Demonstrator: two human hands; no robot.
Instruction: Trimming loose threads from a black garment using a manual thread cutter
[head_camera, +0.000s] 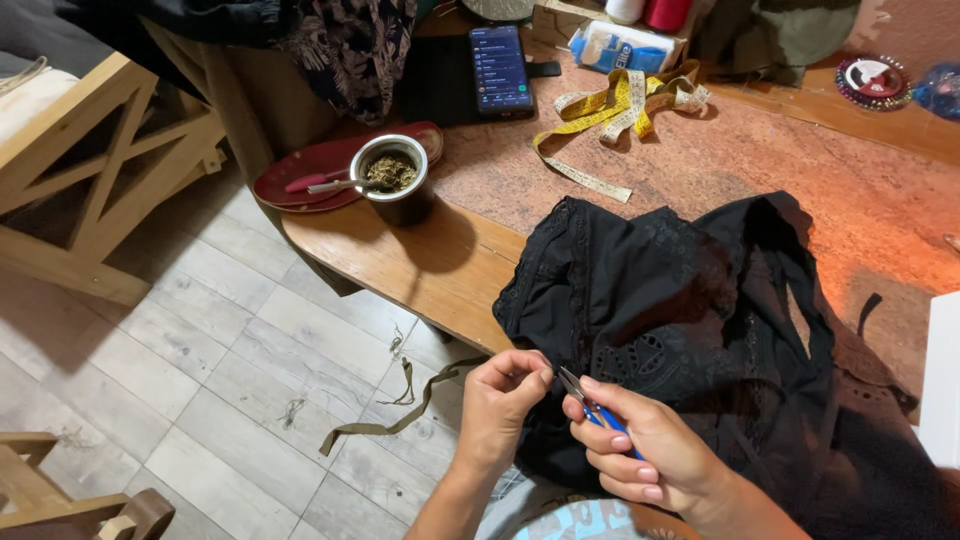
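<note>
Blue snips (590, 405) at black garment (690, 320)

black lace garment (700, 320) | crumpled, draped over desk edge, hem pinched at near corner || small blue-handled snips (590, 405) | blades at the hem

Worktable clutter, floor scraps.
Yellow tape measure (625, 110) coiled beside phone (499, 69); metal cup (392, 176) on red plate (300, 170); olive fabric strip (395, 415) on tiles.

Wooden table (420, 270), black garment (700, 330), yellow tape measure (620, 115), phone (500, 68), red plate (310, 165)
</note>
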